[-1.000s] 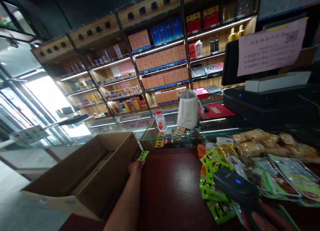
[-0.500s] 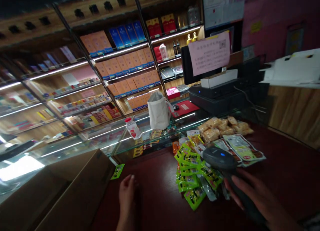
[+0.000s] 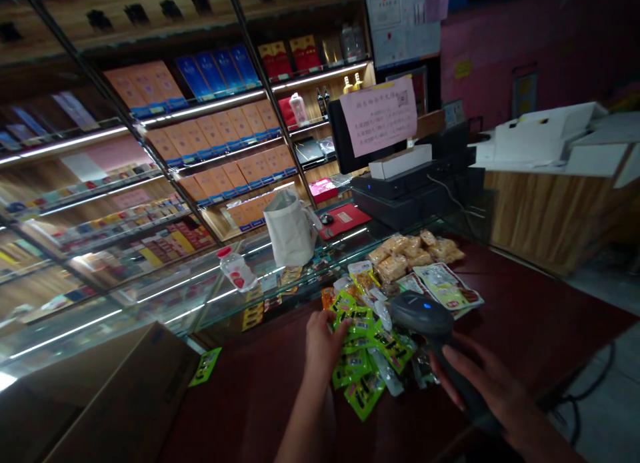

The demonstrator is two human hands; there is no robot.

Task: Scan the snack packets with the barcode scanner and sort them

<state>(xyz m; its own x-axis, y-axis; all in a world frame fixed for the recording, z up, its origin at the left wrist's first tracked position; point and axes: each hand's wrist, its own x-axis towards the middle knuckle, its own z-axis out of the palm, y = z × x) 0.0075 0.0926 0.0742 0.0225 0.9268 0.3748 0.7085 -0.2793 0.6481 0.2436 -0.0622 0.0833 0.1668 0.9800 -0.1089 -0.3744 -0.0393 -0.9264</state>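
Green packets [image 3: 350, 366]: a loose, overlapping pile on the dark red tabletop [image 3: 260, 409], between the two hands and just left of the scanner's head.
Left hand [image 3: 323, 339]: at the left edge of the pile, fingers partly curled, with a gap between thumb and fingers; fingertips are at the packets, but I cannot tell whether they grip one.
Right hand [image 3: 480, 383]: wrapped around the handle of the scanner, fingers closed on it.
Scanner [image 3: 423, 314]: dark, with a blue light on top, its head held by the right edge of the pile.
Lone green packet [image 3: 205, 367]: flat on the tabletop beside the cardboard box, well apart from the pile.
Cardboard box [image 3: 145, 383]: at the left, only partly in view.
Tan wrapped food [image 3: 395, 267]: heaped beyond the scanner, near the far edge of the tabletop.
Flat pouches [image 3: 445, 284]: lying beside the tan food, printed side up.
Glass counter [image 3: 193, 299]: behind the tabletop, bearing a red-capped bottle [image 3: 237, 269], a white bag [image 3: 287, 233] and a red mat [image 3: 350, 217].
Monitor [image 3: 340, 139]: black, partly covered by a pink sheet [image 3: 383, 116] with writing.
Shelves: orange boxes [image 3: 220, 135] in rows, blue boxes [image 3: 217, 69] above them.
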